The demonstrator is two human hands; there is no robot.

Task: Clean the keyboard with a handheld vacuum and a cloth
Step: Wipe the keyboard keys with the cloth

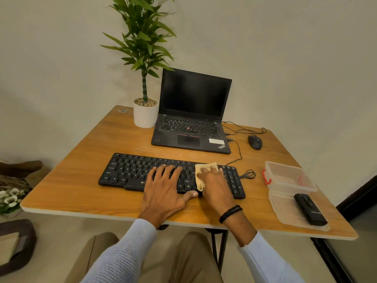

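The person sat at the counter (81, 186) with both hands down on the keyboard (130, 172), which lay across the counter right in front of them. The left hand (163, 193) lay flat on the middle keys, fingers spread wide and straight, thumb resting at the keyboard's near edge. It held nothing. Just to its right, the right hand (216, 186) pressed a yellow cloth (201, 180) onto the keys beside the number pad, fingers laid out flat over it rather than curled; they looked a little blurred. The cloth showed at the fingertips and along the thumb side, between the two hands.

The vacuum (310, 209), a small black one, lay well off to the right of the right hand, on a clear lid (283, 213) near the counter's edge. Just beyond it stood a clear box (285, 176) with a red clasp. Past the hands an open laptop (191, 119) sat with its screen dark. A potted plant (145, 114) stood to the left of that, and a black mouse (255, 142) to its right, cables trailing between them.
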